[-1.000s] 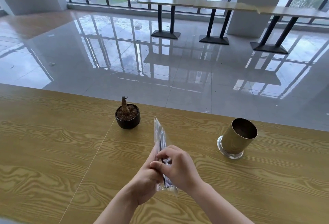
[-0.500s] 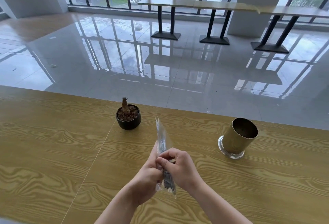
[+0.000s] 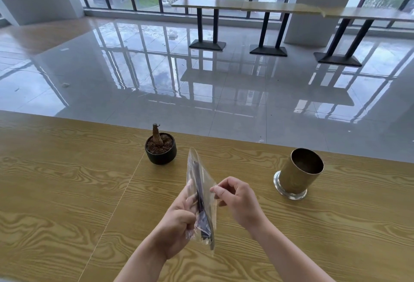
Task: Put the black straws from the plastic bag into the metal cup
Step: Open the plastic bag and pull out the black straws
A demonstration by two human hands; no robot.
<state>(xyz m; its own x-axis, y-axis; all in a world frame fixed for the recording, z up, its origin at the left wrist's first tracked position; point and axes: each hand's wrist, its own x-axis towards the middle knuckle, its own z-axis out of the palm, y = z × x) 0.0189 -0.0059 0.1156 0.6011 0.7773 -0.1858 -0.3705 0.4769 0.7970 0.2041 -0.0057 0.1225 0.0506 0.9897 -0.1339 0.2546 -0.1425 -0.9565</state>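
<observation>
Two hands were in view, the left hand [image 3: 179,219] and the right hand [image 3: 240,201]. Between them was one clear plastic bag [image 3: 207,183], gripped by both. Inside it lay one bundle of thin black straws [image 3: 200,194], overlapping too closely to count. One brass-coloured metal cup [image 3: 295,176] with a silver foot stood to the right of the hands. One round black pot [image 3: 161,154] holding soil and one bare brown stump [image 3: 155,135] stood beyond the left hand. One yellow wood-grain table [image 3: 67,192] carried it all. Far beyond the hands stood three long pale-topped tables [image 3: 280,6] on black pedestals.
</observation>
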